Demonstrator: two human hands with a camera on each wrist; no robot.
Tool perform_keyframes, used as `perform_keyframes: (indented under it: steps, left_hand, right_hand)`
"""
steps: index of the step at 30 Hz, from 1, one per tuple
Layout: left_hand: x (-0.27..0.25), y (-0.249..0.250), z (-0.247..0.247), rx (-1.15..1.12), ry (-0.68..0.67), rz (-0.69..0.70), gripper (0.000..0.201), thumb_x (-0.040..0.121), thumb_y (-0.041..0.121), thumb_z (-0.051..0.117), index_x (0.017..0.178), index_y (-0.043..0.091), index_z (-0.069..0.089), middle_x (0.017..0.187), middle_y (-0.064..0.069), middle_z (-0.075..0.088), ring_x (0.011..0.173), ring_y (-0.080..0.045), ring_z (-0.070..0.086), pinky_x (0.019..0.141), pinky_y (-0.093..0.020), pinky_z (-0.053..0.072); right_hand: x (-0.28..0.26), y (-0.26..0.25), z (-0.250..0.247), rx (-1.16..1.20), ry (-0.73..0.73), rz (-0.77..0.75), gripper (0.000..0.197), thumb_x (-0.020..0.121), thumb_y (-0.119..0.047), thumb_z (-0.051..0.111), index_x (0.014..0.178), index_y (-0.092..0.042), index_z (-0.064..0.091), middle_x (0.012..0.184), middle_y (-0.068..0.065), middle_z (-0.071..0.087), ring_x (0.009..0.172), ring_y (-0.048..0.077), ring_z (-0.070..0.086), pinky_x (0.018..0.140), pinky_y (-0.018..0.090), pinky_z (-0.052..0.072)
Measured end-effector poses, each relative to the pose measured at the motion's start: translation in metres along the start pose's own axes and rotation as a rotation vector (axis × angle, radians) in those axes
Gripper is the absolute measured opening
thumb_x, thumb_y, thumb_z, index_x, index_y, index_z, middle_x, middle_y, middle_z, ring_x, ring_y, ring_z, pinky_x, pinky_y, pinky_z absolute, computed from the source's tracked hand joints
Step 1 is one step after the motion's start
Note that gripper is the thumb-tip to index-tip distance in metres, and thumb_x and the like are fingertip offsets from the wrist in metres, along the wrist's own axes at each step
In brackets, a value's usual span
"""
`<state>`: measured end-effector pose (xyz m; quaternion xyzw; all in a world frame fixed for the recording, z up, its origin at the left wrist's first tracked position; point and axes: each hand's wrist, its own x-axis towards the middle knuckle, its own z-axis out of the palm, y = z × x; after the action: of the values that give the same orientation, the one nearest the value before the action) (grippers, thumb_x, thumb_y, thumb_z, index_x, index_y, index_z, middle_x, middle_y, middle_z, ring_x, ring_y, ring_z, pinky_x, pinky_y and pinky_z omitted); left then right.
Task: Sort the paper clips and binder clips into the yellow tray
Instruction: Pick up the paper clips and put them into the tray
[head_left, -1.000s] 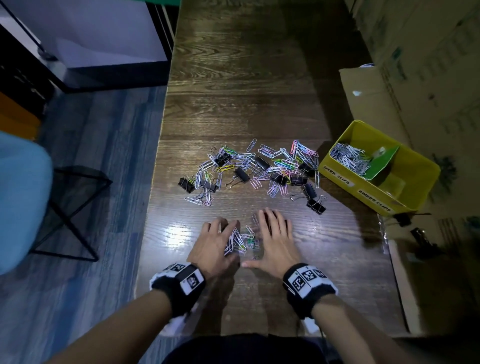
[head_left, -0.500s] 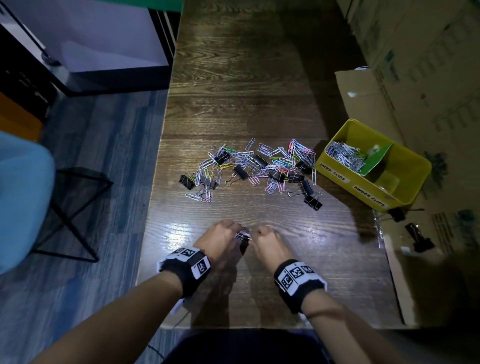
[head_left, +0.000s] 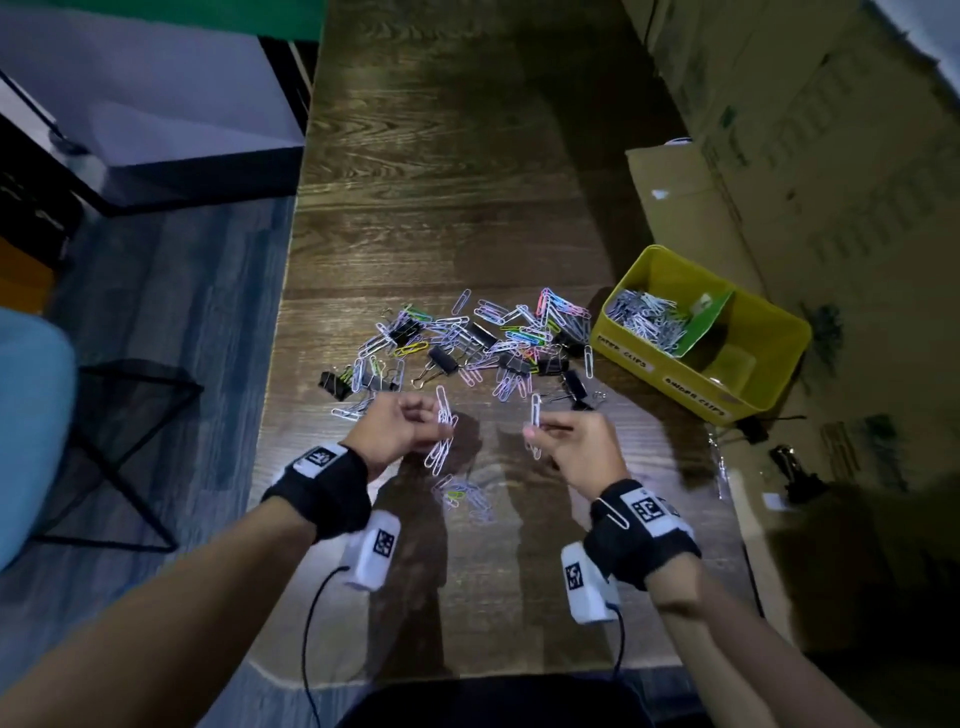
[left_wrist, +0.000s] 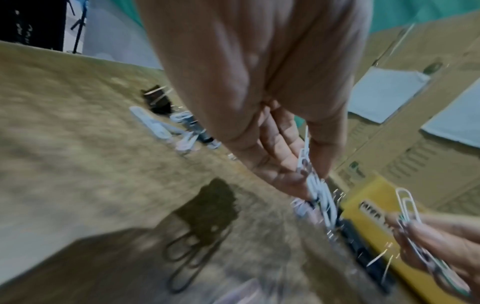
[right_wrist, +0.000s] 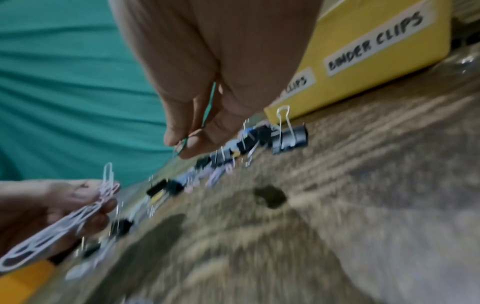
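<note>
- Paper clips (head_left: 519, 332), white and coloured, are lying scattered in a mixed pile at mid-table, left of the tray.
- Binder clips (head_left: 444, 359), black with wire handles, are lying among and at the edges of that pile.
- A white bunch (head_left: 442, 435) is hanging tangled from the left hand's (head_left: 397, 428) pinch, off the table.
- A second bunch (head_left: 535, 422), white with one green clip, is standing upright in the right hand's (head_left: 574, 447) pinch.
- A small heap (head_left: 467, 496) is lying on the table below and between the hands.
- The yellow tray (head_left: 670, 374) is sitting at the right, split by a green divider; its left compartment is holding silver clips (head_left: 647, 318). Front labels: one ending "CLIPS", then "BINDER CLIPS".
</note>
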<state>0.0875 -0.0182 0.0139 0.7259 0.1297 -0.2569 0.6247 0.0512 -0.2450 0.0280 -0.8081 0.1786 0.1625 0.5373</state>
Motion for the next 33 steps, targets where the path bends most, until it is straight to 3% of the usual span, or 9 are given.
perform_keyframes:
  steps: [5, 11, 14, 18, 22, 24, 26, 29, 33]
  left_hand:
    - [0.034, 0.086, 0.051, -0.003, -0.12, 0.136, 0.017, 0.071, -0.004, 0.073, 0.079, 0.001, 0.059, 0.064, -0.006, 0.054, 0.054, -0.012, 0.05, 0.052, -0.02, 0.045]
    - [0.09, 0.161, 0.149, 0.112, -0.202, 0.252, 0.022, 0.072, -0.004, 0.073, 0.07, 0.014, 0.06, 0.064, -0.009, 0.057, 0.055, -0.017, 0.052, 0.05, -0.021, 0.044]
    - [0.114, 0.167, 0.189, 0.355, -0.196, 0.259, 0.014, 0.075, 0.001, 0.071, 0.075, 0.014, 0.065, 0.065, -0.008, 0.064, 0.059, -0.021, 0.059, 0.059, -0.029, 0.051]
    - [0.116, 0.165, 0.211, 0.828, -0.183, 0.246, 0.016, 0.084, 0.019, 0.062, 0.098, 0.015, 0.069, 0.099, -0.011, 0.069, 0.094, -0.027, 0.062, 0.075, -0.024, 0.042]
    - [0.113, 0.161, 0.188, 0.585, -0.185, 0.263, 0.014, 0.089, 0.017, 0.059, 0.097, 0.016, 0.07, 0.092, -0.009, 0.072, 0.085, -0.024, 0.068, 0.082, -0.032, 0.054]
    - [0.11, 0.156, 0.161, 0.343, -0.137, 0.236, 0.013, 0.09, 0.009, 0.057, 0.089, 0.017, 0.068, 0.086, -0.01, 0.071, 0.076, -0.022, 0.069, 0.074, -0.038, 0.058]
    - [0.105, 0.151, 0.128, 0.3, -0.046, 0.229, 0.011, 0.09, 0.006, 0.057, 0.091, 0.01, 0.067, 0.085, -0.012, 0.069, 0.065, -0.014, 0.066, 0.062, -0.031, 0.058]
    - [0.095, 0.131, 0.075, 0.478, 0.028, 0.204, 0.011, 0.09, 0.013, 0.059, 0.094, 0.01, 0.068, 0.077, -0.006, 0.071, 0.059, -0.012, 0.065, 0.056, -0.026, 0.056]
    - [0.076, 0.087, 0.041, 0.952, -0.024, 0.36, 0.019, 0.085, 0.007, 0.058, 0.098, 0.015, 0.071, 0.091, -0.003, 0.072, 0.081, -0.019, 0.067, 0.067, -0.018, 0.046]
  right_hand:
    - [0.009, -0.033, -0.068, 0.176, 0.135, -0.066, 0.034, 0.077, -0.018, 0.076, 0.107, -0.004, 0.068, 0.1, 0.003, 0.069, 0.089, 0.011, 0.066, 0.084, 0.029, 0.054]
    - [0.042, -0.062, -0.137, 0.244, 0.317, -0.182, 0.016, 0.076, -0.014, 0.077, 0.091, -0.017, 0.071, 0.083, -0.001, 0.07, 0.072, 0.004, 0.067, 0.071, 0.019, 0.055]
    - [0.069, -0.064, -0.158, 0.182, 0.372, -0.182, 0.018, 0.077, -0.016, 0.077, 0.094, -0.013, 0.072, 0.085, 0.0, 0.071, 0.079, 0.01, 0.068, 0.078, 0.027, 0.056]
    - [0.103, -0.06, -0.166, -0.004, 0.336, -0.133, 0.024, 0.083, -0.015, 0.07, 0.106, -0.007, 0.069, 0.1, 0.007, 0.072, 0.089, 0.013, 0.066, 0.086, 0.029, 0.053]
    - [0.123, -0.055, -0.159, -0.315, 0.251, -0.08, 0.027, 0.089, -0.015, 0.063, 0.115, -0.008, 0.064, 0.108, 0.01, 0.069, 0.096, 0.019, 0.064, 0.084, 0.027, 0.048]
    - [0.125, -0.053, -0.155, -0.468, 0.173, -0.069, 0.032, 0.089, -0.015, 0.062, 0.121, -0.011, 0.061, 0.113, 0.014, 0.067, 0.099, 0.024, 0.064, 0.089, 0.03, 0.049]
    - [0.123, -0.052, -0.151, -0.612, 0.095, -0.104, 0.04, 0.089, -0.015, 0.063, 0.128, -0.012, 0.057, 0.123, 0.018, 0.061, 0.106, 0.028, 0.061, 0.091, 0.031, 0.048]
    - [0.111, -0.053, -0.144, -0.689, 0.097, -0.22, 0.046, 0.089, -0.017, 0.062, 0.134, -0.016, 0.052, 0.14, 0.014, 0.044, 0.121, 0.029, 0.05, 0.1, 0.035, 0.041]
    - [0.087, -0.054, -0.106, -0.642, -0.015, -0.582, 0.038, 0.089, -0.018, 0.06, 0.127, -0.017, 0.058, 0.128, 0.006, 0.048, 0.117, 0.022, 0.049, 0.104, 0.041, 0.04]
